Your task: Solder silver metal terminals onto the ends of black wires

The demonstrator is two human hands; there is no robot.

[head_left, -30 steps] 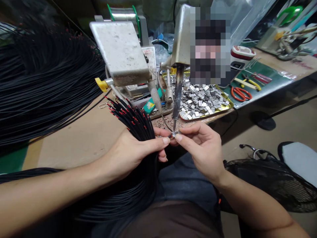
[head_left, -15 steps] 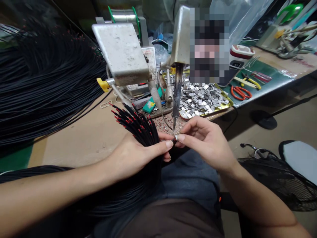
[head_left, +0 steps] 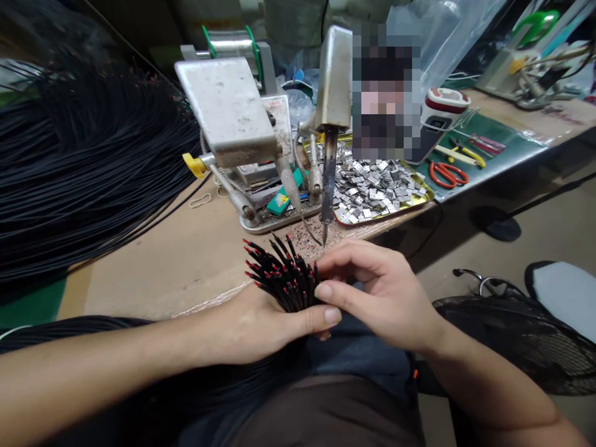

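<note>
A thick bundle of black cables (head_left: 285, 273) with red tips fans upward in the grip of my left hand (head_left: 274, 323), whose thumb lies across its front. My right hand (head_left: 382, 292) is closed at the bundle's right edge, thumb and forefinger against a cable there; the exact pinch is partly hidden. Just above my right fingers, the soldering iron (head_left: 328, 180) points its tip down, with a thin feed tube (head_left: 298, 198) ending beside it. Behind it, a yellow tray (head_left: 426, 197) holds many small metal plates (head_left: 372, 189).
On the left of the bench (head_left: 139, 267) lies a large heap of black cables (head_left: 84, 161). Orange-handled scissors (head_left: 447, 175), yellow pliers (head_left: 472, 155) and a screwdriver (head_left: 487, 144) lie on the right. A solder spool (head_left: 233, 46) stands behind. A fan (head_left: 521, 347) is at lower right.
Both hands have moved down a little, away from the iron tip. My right fingers shifted left onto the bundle, which stands more upright. The small metal piece at my right fingertips no longer shows.
</note>
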